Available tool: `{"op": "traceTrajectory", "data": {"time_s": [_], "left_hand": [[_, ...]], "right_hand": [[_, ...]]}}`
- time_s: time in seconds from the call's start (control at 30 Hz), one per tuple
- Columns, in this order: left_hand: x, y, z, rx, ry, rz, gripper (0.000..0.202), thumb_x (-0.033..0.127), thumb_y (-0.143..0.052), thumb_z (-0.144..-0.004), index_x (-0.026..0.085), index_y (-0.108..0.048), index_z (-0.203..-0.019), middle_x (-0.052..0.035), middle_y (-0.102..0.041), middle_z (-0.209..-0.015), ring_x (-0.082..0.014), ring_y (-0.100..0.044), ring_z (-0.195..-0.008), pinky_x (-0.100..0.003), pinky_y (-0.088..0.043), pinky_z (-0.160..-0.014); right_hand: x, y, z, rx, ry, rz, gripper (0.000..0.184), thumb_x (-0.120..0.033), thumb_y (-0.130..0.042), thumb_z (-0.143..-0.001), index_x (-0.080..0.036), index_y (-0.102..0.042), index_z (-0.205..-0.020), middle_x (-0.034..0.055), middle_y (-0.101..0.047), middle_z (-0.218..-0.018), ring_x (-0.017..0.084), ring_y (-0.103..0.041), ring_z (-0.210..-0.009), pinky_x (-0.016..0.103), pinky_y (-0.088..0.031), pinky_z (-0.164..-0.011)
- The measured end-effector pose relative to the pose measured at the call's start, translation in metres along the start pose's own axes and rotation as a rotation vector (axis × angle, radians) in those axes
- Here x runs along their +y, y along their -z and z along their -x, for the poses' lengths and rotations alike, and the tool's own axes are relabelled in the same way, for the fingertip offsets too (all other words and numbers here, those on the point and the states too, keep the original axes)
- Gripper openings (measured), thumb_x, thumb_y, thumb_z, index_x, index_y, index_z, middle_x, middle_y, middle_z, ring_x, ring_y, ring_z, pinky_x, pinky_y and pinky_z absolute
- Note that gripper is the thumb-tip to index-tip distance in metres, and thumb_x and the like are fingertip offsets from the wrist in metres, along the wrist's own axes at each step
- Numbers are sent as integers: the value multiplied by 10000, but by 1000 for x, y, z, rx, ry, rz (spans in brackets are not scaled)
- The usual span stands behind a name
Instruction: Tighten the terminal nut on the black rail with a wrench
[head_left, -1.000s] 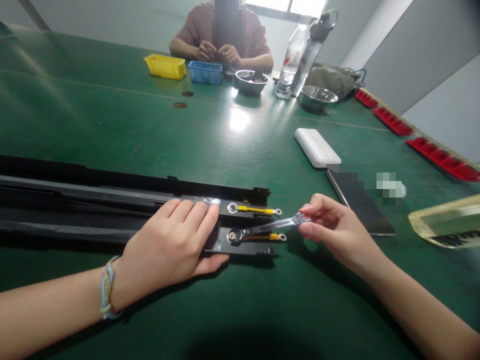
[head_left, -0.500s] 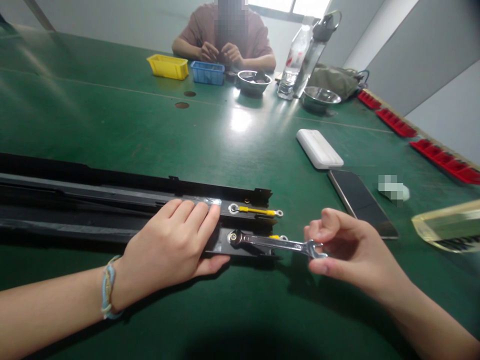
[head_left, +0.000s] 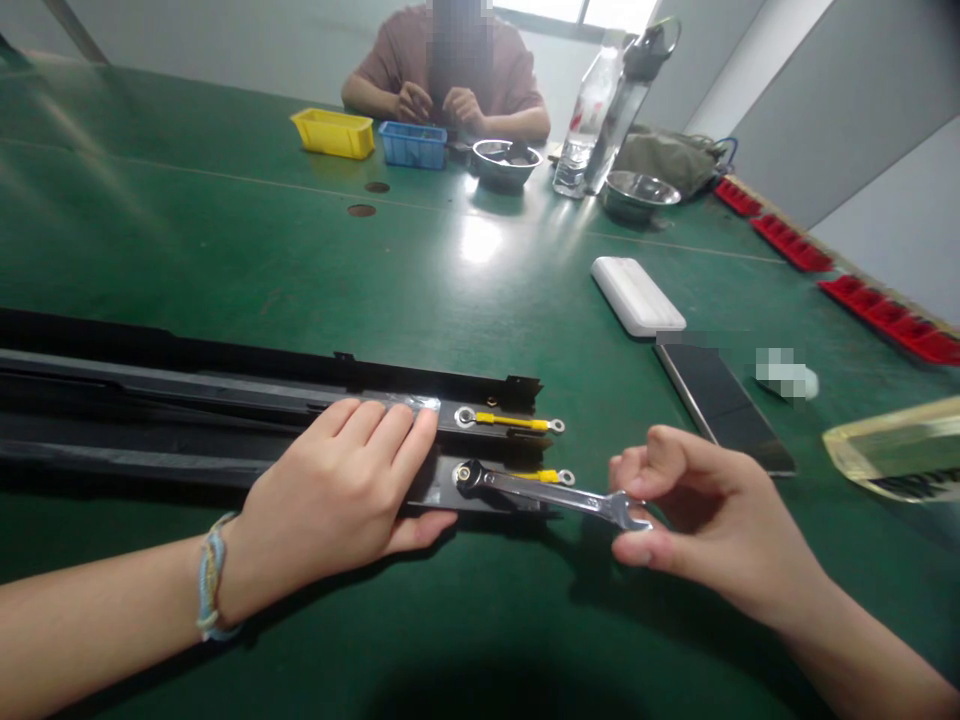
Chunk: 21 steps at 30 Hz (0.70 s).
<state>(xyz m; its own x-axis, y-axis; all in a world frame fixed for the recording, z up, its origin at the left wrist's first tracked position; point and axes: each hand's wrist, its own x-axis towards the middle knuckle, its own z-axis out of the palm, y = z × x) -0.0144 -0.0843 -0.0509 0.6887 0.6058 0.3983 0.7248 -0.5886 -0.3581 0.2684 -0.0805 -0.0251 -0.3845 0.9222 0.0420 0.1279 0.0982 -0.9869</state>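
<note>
A long black rail [head_left: 187, 400] lies across the green table [head_left: 375, 270]. My left hand [head_left: 345, 490] lies flat on its right end, fingers together, pressing it down. Two short yellow wires with ring terminals [head_left: 510, 422] sit on the rail's end. My right hand [head_left: 697, 520] pinches the open end of a small silver wrench [head_left: 547, 492]. The wrench's ring end sits on a bolt [head_left: 469, 476] at the nearer terminal.
A white power bank [head_left: 636, 296] and a dark phone [head_left: 720, 405] lie right of the rail, with a clear yellowish block [head_left: 892, 450] beyond. Across the table a person sits behind yellow [head_left: 332, 133] and blue [head_left: 412, 144] bins, steel bowls [head_left: 504, 160] and bottles [head_left: 581, 120].
My right hand has swung the wrench handle toward me, clockwise about the bolt, from pointing up-right to pointing down-right. The left hand has stayed on the rail.
</note>
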Motion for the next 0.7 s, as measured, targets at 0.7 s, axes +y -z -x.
{"op": "traceTrajectory", "data": {"time_s": [0.7], "left_hand": [[-2, 7, 5, 14, -1, 7, 609, 556, -405, -894, 14, -639, -1041, -164, -661, -861, -279, -598, -724, -407, -468, -626]], "right_hand": [[14, 4, -22, 164, -138, -56, 324, -263, -905, -580, -202, -614, -710, -16, -623, -648, 111, -536, -515, 208, -422, -444]]}}
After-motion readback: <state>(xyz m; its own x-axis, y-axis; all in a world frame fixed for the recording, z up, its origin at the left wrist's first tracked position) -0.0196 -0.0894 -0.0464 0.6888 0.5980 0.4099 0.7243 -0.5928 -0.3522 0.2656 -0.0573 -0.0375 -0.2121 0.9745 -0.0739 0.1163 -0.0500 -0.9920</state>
